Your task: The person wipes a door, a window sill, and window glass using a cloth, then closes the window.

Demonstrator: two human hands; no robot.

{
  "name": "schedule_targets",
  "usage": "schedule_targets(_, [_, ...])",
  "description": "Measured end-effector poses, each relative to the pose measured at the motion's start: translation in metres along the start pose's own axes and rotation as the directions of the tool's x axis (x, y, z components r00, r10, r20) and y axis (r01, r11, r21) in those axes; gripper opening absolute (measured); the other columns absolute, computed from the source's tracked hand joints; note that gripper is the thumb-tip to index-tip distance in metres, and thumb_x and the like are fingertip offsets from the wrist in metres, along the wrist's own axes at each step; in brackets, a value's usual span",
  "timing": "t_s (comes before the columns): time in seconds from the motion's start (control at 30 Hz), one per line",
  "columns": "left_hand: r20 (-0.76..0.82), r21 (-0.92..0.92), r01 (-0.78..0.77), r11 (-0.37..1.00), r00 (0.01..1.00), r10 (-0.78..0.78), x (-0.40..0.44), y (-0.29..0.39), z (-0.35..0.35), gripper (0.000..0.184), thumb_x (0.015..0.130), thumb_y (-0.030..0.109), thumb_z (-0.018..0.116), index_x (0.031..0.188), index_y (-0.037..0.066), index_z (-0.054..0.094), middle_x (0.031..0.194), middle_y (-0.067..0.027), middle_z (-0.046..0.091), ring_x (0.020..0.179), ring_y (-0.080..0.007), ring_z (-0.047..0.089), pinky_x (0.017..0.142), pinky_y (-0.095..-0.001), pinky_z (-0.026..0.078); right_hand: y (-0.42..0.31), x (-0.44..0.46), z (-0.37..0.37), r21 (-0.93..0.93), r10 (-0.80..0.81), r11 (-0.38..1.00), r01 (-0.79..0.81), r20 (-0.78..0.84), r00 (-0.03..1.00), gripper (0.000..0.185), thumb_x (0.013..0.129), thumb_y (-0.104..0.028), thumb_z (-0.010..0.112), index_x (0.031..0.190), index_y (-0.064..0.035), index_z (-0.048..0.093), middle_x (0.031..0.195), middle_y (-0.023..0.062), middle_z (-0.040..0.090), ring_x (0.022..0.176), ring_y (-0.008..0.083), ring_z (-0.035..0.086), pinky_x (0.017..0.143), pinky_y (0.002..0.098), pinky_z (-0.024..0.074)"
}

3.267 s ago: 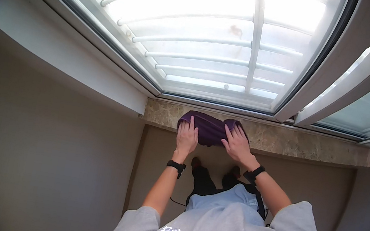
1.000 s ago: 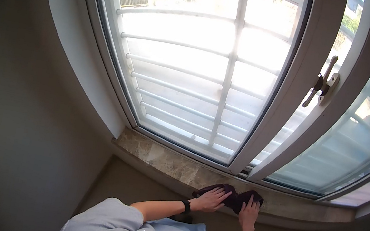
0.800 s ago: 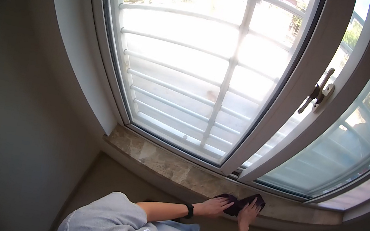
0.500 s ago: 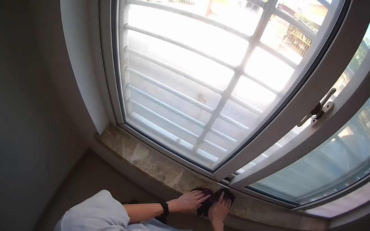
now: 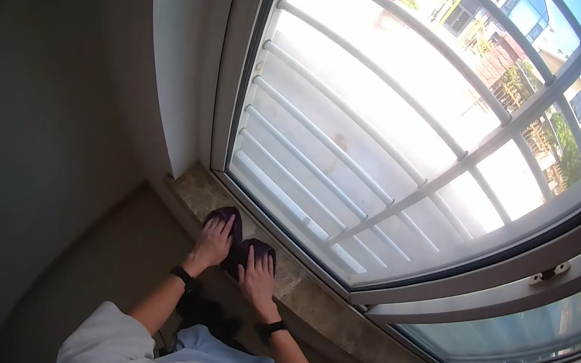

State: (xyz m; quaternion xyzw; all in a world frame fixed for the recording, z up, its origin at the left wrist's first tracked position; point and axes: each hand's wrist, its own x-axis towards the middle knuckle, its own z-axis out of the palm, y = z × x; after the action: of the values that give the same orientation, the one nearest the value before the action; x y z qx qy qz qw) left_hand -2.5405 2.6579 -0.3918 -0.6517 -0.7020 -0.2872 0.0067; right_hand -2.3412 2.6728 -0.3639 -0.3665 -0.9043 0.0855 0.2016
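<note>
A dark purple cloth [image 5: 238,249] lies bunched in two lobes on the marble windowsill [image 5: 302,292]. My left hand [image 5: 213,243] presses on its left lobe, close to the sill's left end, fingers laid long over the fabric. Just to the right, my right hand [image 5: 257,277] holds the other lobe down against the stone in the same way. Both palms face down, and the cloth beneath them is partly hidden. Each wrist wears a black band.
Behind the sill rises a sliding window frame [image 5: 363,297] with white bars [image 5: 363,120] outside the glass. A handle fitting [image 5: 549,272] sits on the frame at right. The side wall [image 5: 42,138] stands close on the left.
Both hands have moved left along the sill with the cloth, from near the sashes' meeting point toward the left corner. My view has turned, so the window appears shifted right.
</note>
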Motion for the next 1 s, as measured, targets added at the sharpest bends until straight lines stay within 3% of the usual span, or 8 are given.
schedule_targets(0.23, [-0.098, 0.033, 0.192, 0.981, 0.977, -0.188, 0.035, -0.114, -0.011, 0.066, 0.09, 0.014, 0.06, 0.149, -0.004, 0.038, 0.134, -0.0291, 0.052, 0.126, -0.0478, 0.047, 0.113, -0.0555, 0.034, -0.065, 0.033, 0.037, 0.101, -0.112, 0.99, 0.093, 0.198, 0.974, 0.075, 0.091, -0.023, 0.062, 0.155, 0.0012, 0.031, 0.141, 0.0286, 0.05, 0.139, 0.0422, 0.042, 0.12, 0.0496, 0.0288])
schedule_targets(0.37, [-0.111, 0.091, 0.177, 0.98, 0.98, -0.166, 0.045, -0.109, -0.022, 0.059, 0.09, 0.015, 0.061, 0.142, -0.007, 0.046, 0.126, -0.0283, 0.057, 0.12, -0.047, 0.051, 0.109, -0.0541, 0.039, -0.064, 0.029, 0.03, 0.14, -0.089, 0.988, 0.065, 0.172, 0.981, 0.076, 0.088, -0.016, 0.063, 0.155, 0.001, 0.032, 0.136, 0.0297, 0.052, 0.132, 0.0458, 0.047, 0.115, 0.0488, 0.0349])
schedule_targets(0.47, [-0.084, 0.031, 0.076, 0.997, 0.994, -0.073, 0.047, -0.091, -0.022, 0.058, 0.089, 0.014, 0.059, 0.141, -0.01, 0.045, 0.128, -0.0311, 0.056, 0.122, -0.0493, 0.05, 0.112, -0.0565, 0.035, -0.06, 0.02, 0.025, 0.144, -0.007, 0.989, -0.024, 0.213, 0.977, 0.07, 0.09, -0.016, 0.064, 0.152, 0.0037, 0.036, 0.131, 0.0309, 0.054, 0.122, 0.0475, 0.052, 0.109, 0.0506, 0.041])
schedule_targets(0.57, [-0.015, -0.027, 0.0, 1.0, 1.0, 0.0, 0.04, -0.067, -0.02, 0.059, 0.089, 0.014, 0.057, 0.141, -0.011, 0.045, 0.124, -0.0329, 0.057, 0.121, -0.0501, 0.051, 0.113, -0.0588, 0.034, -0.058, 0.014, 0.001, 0.08, 0.127, 0.987, -0.139, 0.146, 0.981, 0.068, 0.089, -0.016, 0.063, 0.148, 0.0087, 0.039, 0.119, 0.0301, 0.059, 0.117, 0.0454, 0.054, 0.106, 0.0462, 0.0441])
schedule_targets(0.6, [-0.004, -0.034, -0.038, 0.999, 0.999, 0.038, 0.037, -0.058, -0.019, 0.059, 0.088, 0.014, 0.057, 0.141, -0.011, 0.045, 0.123, -0.0328, 0.058, 0.121, -0.0498, 0.051, 0.113, -0.0588, 0.034, -0.05, 0.004, 0.003, 0.107, 0.206, 0.971, -0.214, 0.078, 0.975, 0.062, 0.094, -0.019, 0.063, 0.147, 0.0043, 0.042, 0.121, 0.0316, 0.058, 0.114, 0.0483, 0.057, 0.1, 0.0499, 0.0485])
schedule_targets(0.7, [0.115, -0.138, -0.179, 0.974, 0.974, 0.195, 0.018, -0.03, -0.001, 0.059, 0.086, 0.016, 0.058, 0.14, -0.007, 0.05, 0.121, -0.0283, 0.062, 0.117, -0.0449, 0.056, 0.111, -0.057, 0.036, -0.05, -0.008, -0.035, 0.04, 0.606, 0.784, -0.62, 0.172, 0.777, 0.057, 0.097, -0.023, 0.06, 0.145, 0.0038, 0.045, 0.12, 0.0323, 0.06, 0.107, 0.0476, 0.061, 0.094, 0.0495, 0.052])
schedule_targets(0.83, [0.125, -0.282, -0.437, 0.854, 0.866, 0.484, 0.006, 0.033, 0.015, 0.06, 0.085, 0.022, 0.062, 0.138, -0.005, 0.053, 0.12, -0.0261, 0.064, 0.115, -0.042, 0.058, 0.11, -0.0542, 0.038, -0.017, -0.055, -0.049, 0.003, 0.755, 0.656, -0.755, 0.004, 0.656, 0.052, 0.098, -0.025, 0.058, 0.143, 0.0006, 0.051, 0.122, 0.0301, 0.061, 0.107, 0.0463, 0.063, 0.091, 0.0491, 0.0531])
schedule_targets(1.0, [0.095, -0.414, -0.565, 0.713, 0.753, 0.652, 0.013, 0.107, 0.038, 0.057, 0.087, 0.024, 0.063, 0.135, -0.005, 0.056, 0.125, -0.0239, 0.063, 0.119, -0.0383, 0.057, 0.11, -0.0503, 0.039, 0.039, -0.1, -0.056, 0.018, 0.837, 0.531, -0.847, -0.17, 0.52, 0.055, 0.093, -0.02, 0.061, 0.141, 0.004, 0.05, 0.123, 0.0301, 0.061, 0.112, 0.0471, 0.059, 0.097, 0.05, 0.0493])
